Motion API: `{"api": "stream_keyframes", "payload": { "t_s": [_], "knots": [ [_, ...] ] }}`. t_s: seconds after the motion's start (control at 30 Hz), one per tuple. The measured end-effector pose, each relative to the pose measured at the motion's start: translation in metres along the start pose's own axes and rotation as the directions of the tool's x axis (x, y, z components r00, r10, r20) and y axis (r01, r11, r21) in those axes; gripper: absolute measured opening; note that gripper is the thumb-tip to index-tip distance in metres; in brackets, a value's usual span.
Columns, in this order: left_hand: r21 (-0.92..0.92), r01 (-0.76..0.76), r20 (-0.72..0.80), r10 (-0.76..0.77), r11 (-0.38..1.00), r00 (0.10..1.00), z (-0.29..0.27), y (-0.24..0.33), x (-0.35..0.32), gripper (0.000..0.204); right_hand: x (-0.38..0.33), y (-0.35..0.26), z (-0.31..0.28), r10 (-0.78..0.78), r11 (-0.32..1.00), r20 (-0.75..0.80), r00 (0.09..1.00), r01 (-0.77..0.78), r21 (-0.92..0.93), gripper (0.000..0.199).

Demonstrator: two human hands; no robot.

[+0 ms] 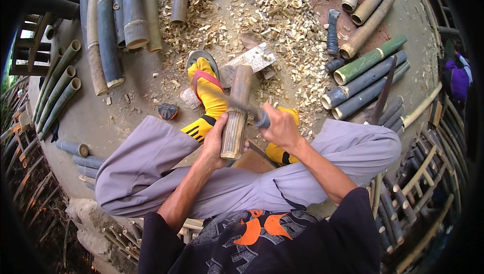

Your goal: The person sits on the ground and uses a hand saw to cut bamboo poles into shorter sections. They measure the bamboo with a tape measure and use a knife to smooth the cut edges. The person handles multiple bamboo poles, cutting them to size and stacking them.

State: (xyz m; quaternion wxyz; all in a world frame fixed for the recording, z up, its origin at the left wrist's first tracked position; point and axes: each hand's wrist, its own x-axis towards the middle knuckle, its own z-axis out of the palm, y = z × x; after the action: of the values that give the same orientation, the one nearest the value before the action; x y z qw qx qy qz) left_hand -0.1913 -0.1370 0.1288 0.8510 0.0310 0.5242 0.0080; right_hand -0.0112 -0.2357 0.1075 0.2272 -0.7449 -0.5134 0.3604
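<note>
My left hand is wrapped round the lower part of a brown bamboo section, which stands nearly upright in the view between my knees. My right hand grips the dark handle of a knife. Its blade is smeared by motion and lies across the bamboo near the node; whether it touches cannot be told. Beyond the bamboo's upper end lies a pale, worn wooden block. My sandalled foot in a yellow sock rests left of the bamboo; the other foot is partly hidden behind my right hand.
Bamboo chips cover the floor ahead. Dark bamboo poles lie at the far left, and a green bamboo piece with darker ones at the right. A tape measure sits by my left knee. A long dark blade stands near my right knee.
</note>
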Motion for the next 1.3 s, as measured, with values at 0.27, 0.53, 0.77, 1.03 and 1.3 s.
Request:
{"api": "stream_keyframes", "payload": {
  "t_s": [0.27, 0.53, 0.77, 1.03, 1.3],
  "knots": [
    [0.002, 0.028, 0.000, -0.028, 1.000, 1.000, -0.003, 0.001, 0.000, 0.061, -0.003, -0.005, 0.001, -0.067, 0.998, -0.026, 0.997, 0.068, 0.014, 0.026],
    [0.006, -0.002, 0.059, 0.002, 1.000, 0.998, -0.009, 0.003, 0.003, 0.062, -0.003, -0.003, 0.003, -0.148, 0.989, -0.060, 0.987, 0.148, 0.007, 0.027],
    [-0.196, 0.026, 0.022, -0.022, 0.980, 1.000, 0.006, 0.005, -0.006, 0.056, -0.011, -0.010, 0.002, -0.239, 0.971, -0.065, 0.969, 0.236, -0.048, 0.016],
    [-0.088, -0.060, -0.022, 0.058, 0.994, 0.998, -0.006, 0.005, 0.003, 0.056, -0.012, -0.018, 0.000, -0.263, 0.964, -0.039, 0.964, 0.262, -0.047, 0.016],
    [-0.194, -0.048, 0.025, 0.054, 0.980, 0.998, 0.002, 0.007, -0.003, 0.057, -0.011, -0.021, -0.005, -0.242, 0.970, 0.013, 0.970, 0.242, 0.016, 0.026]
  ]
}}
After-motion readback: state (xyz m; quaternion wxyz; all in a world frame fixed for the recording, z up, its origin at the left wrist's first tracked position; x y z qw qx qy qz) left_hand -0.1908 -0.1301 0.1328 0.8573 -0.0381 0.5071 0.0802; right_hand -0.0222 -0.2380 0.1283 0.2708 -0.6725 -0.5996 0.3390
